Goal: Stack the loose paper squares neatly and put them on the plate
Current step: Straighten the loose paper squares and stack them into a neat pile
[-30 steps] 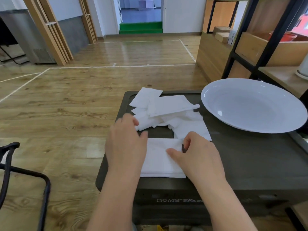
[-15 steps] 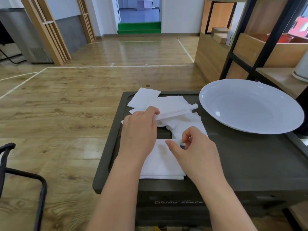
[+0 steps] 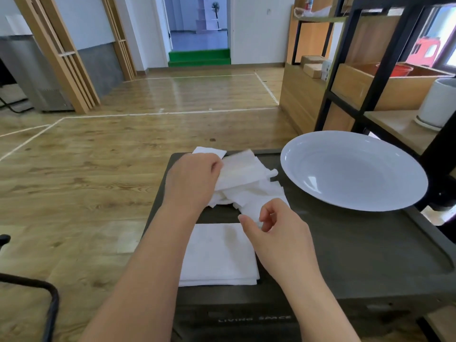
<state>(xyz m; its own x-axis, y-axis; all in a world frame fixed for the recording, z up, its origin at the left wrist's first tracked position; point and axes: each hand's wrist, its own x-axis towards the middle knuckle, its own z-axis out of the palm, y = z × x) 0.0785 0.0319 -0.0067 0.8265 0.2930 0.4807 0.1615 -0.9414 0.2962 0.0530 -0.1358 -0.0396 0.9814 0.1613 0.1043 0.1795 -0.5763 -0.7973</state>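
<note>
Dark grey counter (image 3: 357, 248): I've a tidy white paper-square stack (image 3: 217, 255) at six o'clock; loose white squares (image 3: 249, 191) wait at twelve. Left hand (image 3: 192, 181) pinches one, right hand (image 3: 278, 233) curled, holding nothing. White round plate (image 3: 308, 193) at two o'clock holds none.

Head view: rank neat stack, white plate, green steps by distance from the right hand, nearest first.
From the right hand:
1. Neat stack: just left of it, on the dark table.
2. White plate: up and right, same table.
3. Green steps: far across the floor, at the doorway.
</note>
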